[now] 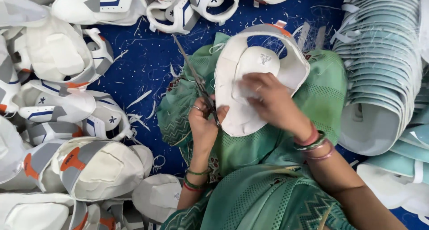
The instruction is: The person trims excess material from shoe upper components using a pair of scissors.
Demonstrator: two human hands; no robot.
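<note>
My left hand [204,125] grips a pair of thin metal scissors [193,73]. Their blades point up and away to the left, and their lower part meets the left edge of a white shoe upper [250,60]. The upper lies inside-up on my lap, which is covered in green cloth [321,96]. It has an orange tab at its far end. My right hand [268,100] presses down on the middle of the upper with fingers spread over it. Both wrists carry bangles.
A heap of white shoe uppers [67,105] with grey, blue and orange trim fills the left side and the top. A nested stack of pale teal-lined uppers [384,69] stands at the right. Thread and trimmed scraps litter the blue floor cover [143,55].
</note>
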